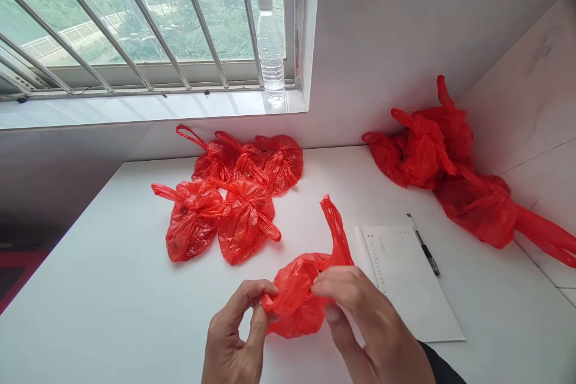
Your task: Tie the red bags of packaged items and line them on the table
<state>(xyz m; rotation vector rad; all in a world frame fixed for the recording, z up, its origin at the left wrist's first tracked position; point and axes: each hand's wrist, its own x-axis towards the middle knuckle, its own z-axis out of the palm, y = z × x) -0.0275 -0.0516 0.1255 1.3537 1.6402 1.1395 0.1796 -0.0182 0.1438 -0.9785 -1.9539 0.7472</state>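
Note:
A crumpled red plastic bag (299,288) hangs between both my hands just above the white table (112,288). My left hand (236,336) pinches its left side with fingers and thumb closed. My right hand (373,330) grips its right side, fingers curled over the plastic. One handle of the bag sticks up behind my right hand. Beyond my hands lie several knotted red bags (229,192) in a cluster.
A heap of loose red bags (450,162) lies at the table's back right against the wall. A sheet of paper (409,282) with a black pen (423,246) sits to the right of my hands. A clear water bottle (271,51) stands on the window sill.

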